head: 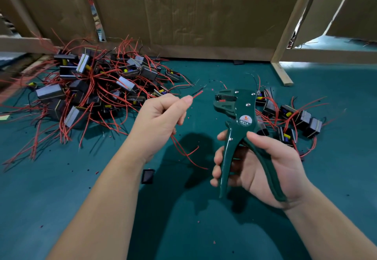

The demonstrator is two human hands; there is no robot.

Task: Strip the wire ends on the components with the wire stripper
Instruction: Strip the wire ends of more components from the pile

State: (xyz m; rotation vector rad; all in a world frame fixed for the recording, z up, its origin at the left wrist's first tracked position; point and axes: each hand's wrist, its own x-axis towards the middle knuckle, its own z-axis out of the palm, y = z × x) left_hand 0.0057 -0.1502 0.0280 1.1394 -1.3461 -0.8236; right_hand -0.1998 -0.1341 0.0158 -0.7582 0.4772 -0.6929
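Observation:
My left hand (161,116) pinches a red wire (197,94) between thumb and forefinger, its short free end pointing up and right toward the tool. The rest of that wire trails down below the hand (183,151). My right hand (257,165) grips the two handles of a dark green wire stripper (236,108), whose jaws point left and sit a short gap from the wire end. The handles are spread apart. A small black component (148,176) lies on the mat under my left forearm.
A big heap of black components with red wires (91,88) lies at the back left on the green mat (204,229). A smaller group of components (291,121) sits at the right behind the stripper. Cardboard walls (193,14) and a wooden frame (281,74) close the back.

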